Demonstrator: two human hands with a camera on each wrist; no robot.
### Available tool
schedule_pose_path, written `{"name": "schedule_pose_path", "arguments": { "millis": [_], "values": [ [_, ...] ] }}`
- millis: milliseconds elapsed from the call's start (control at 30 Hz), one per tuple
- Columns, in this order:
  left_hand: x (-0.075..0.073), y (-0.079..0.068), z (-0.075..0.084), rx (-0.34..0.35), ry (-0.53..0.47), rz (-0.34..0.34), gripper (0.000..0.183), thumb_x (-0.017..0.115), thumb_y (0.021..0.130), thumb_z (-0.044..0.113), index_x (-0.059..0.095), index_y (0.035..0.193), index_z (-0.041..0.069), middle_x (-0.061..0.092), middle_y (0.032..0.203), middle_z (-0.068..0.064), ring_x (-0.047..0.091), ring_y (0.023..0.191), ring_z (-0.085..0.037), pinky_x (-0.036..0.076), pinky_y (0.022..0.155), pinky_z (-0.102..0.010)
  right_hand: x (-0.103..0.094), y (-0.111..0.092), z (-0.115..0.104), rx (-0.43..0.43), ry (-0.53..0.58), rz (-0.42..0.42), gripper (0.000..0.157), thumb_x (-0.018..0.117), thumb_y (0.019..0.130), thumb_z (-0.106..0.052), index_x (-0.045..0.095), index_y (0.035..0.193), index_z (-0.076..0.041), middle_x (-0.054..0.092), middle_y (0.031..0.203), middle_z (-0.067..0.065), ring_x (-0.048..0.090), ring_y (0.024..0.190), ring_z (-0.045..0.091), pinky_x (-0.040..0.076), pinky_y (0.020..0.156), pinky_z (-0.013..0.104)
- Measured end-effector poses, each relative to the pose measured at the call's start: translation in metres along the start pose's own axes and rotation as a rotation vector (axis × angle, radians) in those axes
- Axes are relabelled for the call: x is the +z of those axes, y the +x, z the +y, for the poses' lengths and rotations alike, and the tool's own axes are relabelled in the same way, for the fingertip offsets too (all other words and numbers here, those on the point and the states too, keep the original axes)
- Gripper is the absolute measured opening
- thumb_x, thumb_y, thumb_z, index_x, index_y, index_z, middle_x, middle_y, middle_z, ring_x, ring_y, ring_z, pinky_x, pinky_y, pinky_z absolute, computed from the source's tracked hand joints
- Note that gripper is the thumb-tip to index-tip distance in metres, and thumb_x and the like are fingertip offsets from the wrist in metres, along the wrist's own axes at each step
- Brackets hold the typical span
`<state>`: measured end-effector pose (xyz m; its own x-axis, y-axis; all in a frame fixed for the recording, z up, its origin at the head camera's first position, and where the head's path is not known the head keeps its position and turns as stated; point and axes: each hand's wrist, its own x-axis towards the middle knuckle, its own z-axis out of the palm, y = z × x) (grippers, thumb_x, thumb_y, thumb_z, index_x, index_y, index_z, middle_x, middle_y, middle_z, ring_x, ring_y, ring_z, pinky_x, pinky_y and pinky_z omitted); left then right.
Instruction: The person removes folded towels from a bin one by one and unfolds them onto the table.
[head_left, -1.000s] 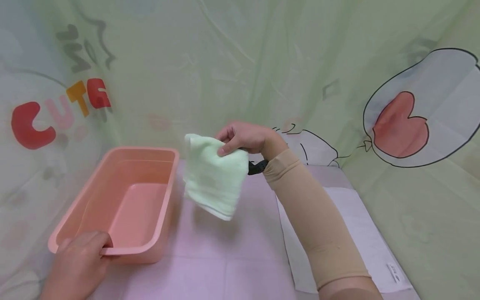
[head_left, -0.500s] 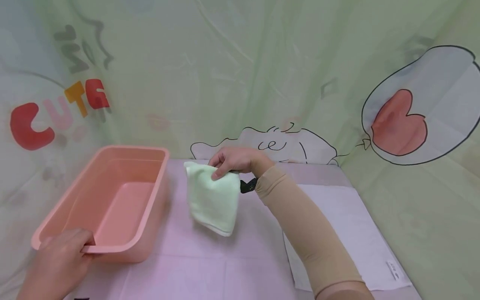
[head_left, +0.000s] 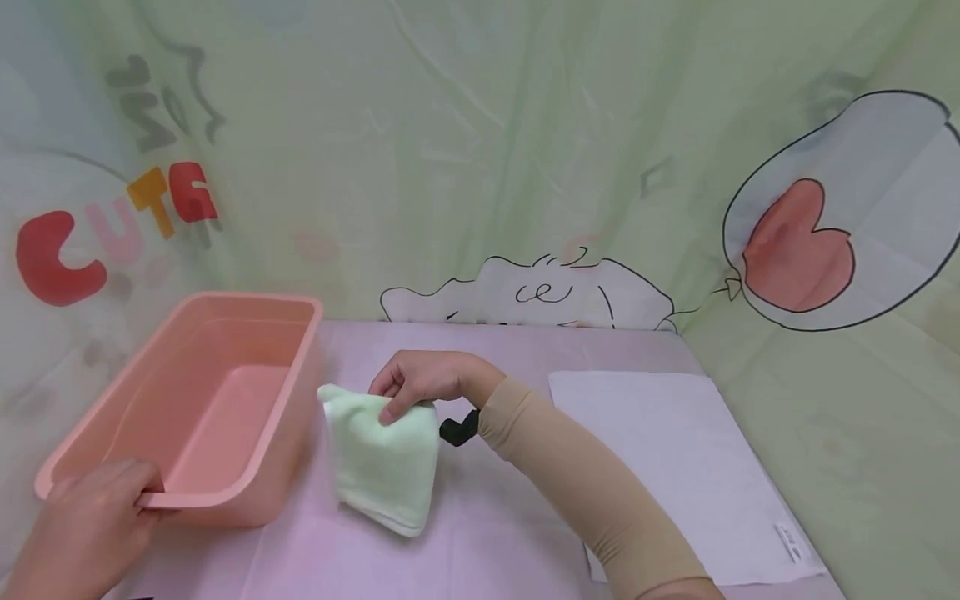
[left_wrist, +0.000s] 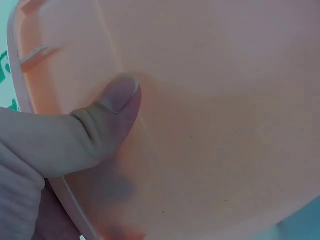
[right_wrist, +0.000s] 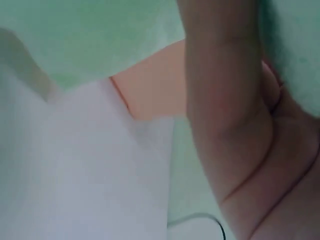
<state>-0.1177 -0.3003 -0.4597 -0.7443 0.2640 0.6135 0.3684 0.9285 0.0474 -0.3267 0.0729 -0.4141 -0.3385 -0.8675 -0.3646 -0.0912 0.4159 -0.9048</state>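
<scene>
A pink plastic basin (head_left: 258,467) stands at the left of the table in the head view. My left hand (head_left: 97,517) grips its near rim, with the thumb (left_wrist: 117,102) inside the wall in the left wrist view and the other fingers mostly hidden below the rim. A folded pale green towel (head_left: 382,467) hangs just right of the basin, over the table. My right hand (head_left: 427,379) pinches its upper edge, thumb in front and the fingertips hidden behind the cloth. In the right wrist view the right hand (right_wrist: 230,120) covers the right side, with part of the basin (right_wrist: 155,85) beyond it.
A flat white cloth (head_left: 675,467) with a small label lies on the right of the lilac-covered table (head_left: 495,517). Printed pale green curtain (head_left: 480,167) closes off the back and both sides. The basin's left side is close to the curtain.
The basin has slid left along with my left hand, which keeps its grip. My right hand has lowered the towel and brought it left, nearer the table's front.
</scene>
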Motion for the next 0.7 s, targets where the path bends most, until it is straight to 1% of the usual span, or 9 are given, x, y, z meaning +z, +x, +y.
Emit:
{"name": "schedule_pose_path", "arguments": {
  "millis": [67, 133, 200, 267, 333, 400, 500, 600, 700],
  "values": [
    [-0.001, -0.001, -0.001, -0.022, 0.011, -0.024, 0.055, 0.090, 0.050, -0.004, 0.050, 0.067, 0.028, 0.046, 0.066, 0.018, 0.038, 0.060, 0.001, 0.033, 0.055, -0.024, 0.010, 0.007, -0.002, -0.039, 0.020, -0.039, 0.024, 0.077, 0.093, -0.001, 0.076, 0.116, 0.006, 0.077, 0.081, -0.003, 0.071, 0.071, 0.008, 0.060, 0.068, 0.025],
    [-0.001, -0.001, -0.003, -0.030, 0.011, -0.029, 0.054, 0.090, 0.050, -0.005, 0.050, 0.067, 0.028, 0.046, 0.065, 0.018, 0.038, 0.060, 0.001, 0.032, 0.055, -0.024, 0.019, 0.015, -0.002, -0.066, 0.048, -0.072, 0.027, 0.075, 0.094, 0.001, 0.072, 0.119, 0.011, 0.078, 0.081, -0.004, 0.071, 0.071, 0.007, 0.060, 0.069, 0.025],
    [-0.002, -0.002, -0.005, -0.037, 0.010, -0.033, 0.053, 0.090, 0.051, -0.004, 0.051, 0.067, 0.028, 0.046, 0.065, 0.018, 0.038, 0.061, 0.002, 0.032, 0.055, -0.023, 0.025, 0.024, 0.003, -0.072, 0.073, -0.082, 0.028, 0.074, 0.094, 0.003, 0.070, 0.120, 0.013, 0.077, 0.080, -0.005, 0.069, 0.070, 0.006, 0.059, 0.068, 0.024],
    [-0.002, -0.004, -0.006, -0.051, 0.014, -0.045, 0.051, 0.090, 0.052, -0.004, 0.052, 0.068, 0.027, 0.046, 0.065, 0.017, 0.037, 0.061, 0.001, 0.032, 0.056, -0.024, 0.029, 0.035, 0.014, -0.054, 0.077, -0.066, 0.028, 0.075, 0.094, 0.002, 0.070, 0.120, 0.013, 0.076, 0.078, -0.006, 0.067, 0.069, 0.005, 0.057, 0.068, 0.023],
    [-0.002, -0.004, -0.007, -0.063, 0.018, -0.057, 0.051, 0.091, 0.053, -0.002, 0.052, 0.068, 0.027, 0.045, 0.065, 0.017, 0.037, 0.062, 0.001, 0.031, 0.056, -0.023, 0.028, 0.046, 0.029, -0.024, 0.061, -0.022, 0.027, 0.077, 0.094, 0.000, 0.073, 0.118, 0.010, 0.075, 0.078, -0.007, 0.066, 0.069, 0.005, 0.056, 0.068, 0.022],
    [-0.002, -0.004, -0.006, -0.081, 0.026, -0.072, 0.051, 0.093, 0.053, -0.002, 0.052, 0.068, 0.026, 0.045, 0.066, 0.016, 0.036, 0.063, 0.001, 0.032, 0.057, -0.025, 0.024, 0.054, 0.045, 0.016, 0.027, 0.044, 0.024, 0.079, 0.093, -0.003, 0.077, 0.115, 0.006, 0.074, 0.077, -0.008, 0.064, 0.068, 0.004, 0.054, 0.066, 0.020],
    [-0.002, -0.004, -0.005, -0.086, 0.023, -0.076, 0.053, 0.092, 0.053, -0.004, 0.052, 0.068, 0.026, 0.044, 0.066, 0.016, 0.035, 0.063, 0.000, 0.031, 0.057, -0.026, 0.015, 0.060, 0.067, 0.074, -0.015, 0.143, 0.020, 0.081, 0.092, -0.007, 0.081, 0.112, -0.001, 0.073, 0.077, -0.008, 0.064, 0.067, 0.004, 0.053, 0.065, 0.020],
    [-0.002, -0.004, -0.005, -0.086, 0.015, -0.070, 0.053, 0.089, 0.051, -0.008, 0.051, 0.068, 0.026, 0.044, 0.067, 0.016, 0.034, 0.064, 0.001, 0.030, 0.057, -0.025, 0.006, 0.060, 0.080, 0.110, -0.059, 0.218, 0.018, 0.082, 0.092, -0.011, 0.083, 0.109, -0.007, 0.071, 0.078, -0.009, 0.062, 0.065, 0.005, 0.051, 0.063, 0.019],
    [-0.002, -0.004, -0.006, -0.080, 0.010, -0.065, 0.054, 0.088, 0.051, -0.010, 0.052, 0.068, 0.026, 0.044, 0.067, 0.017, 0.033, 0.064, 0.002, 0.029, 0.057, -0.021, -0.001, 0.059, 0.087, 0.125, -0.124, 0.281, 0.016, 0.083, 0.092, -0.016, 0.084, 0.108, -0.012, 0.072, 0.082, -0.011, 0.060, 0.067, 0.005, 0.049, 0.065, 0.019]
  ]
}}
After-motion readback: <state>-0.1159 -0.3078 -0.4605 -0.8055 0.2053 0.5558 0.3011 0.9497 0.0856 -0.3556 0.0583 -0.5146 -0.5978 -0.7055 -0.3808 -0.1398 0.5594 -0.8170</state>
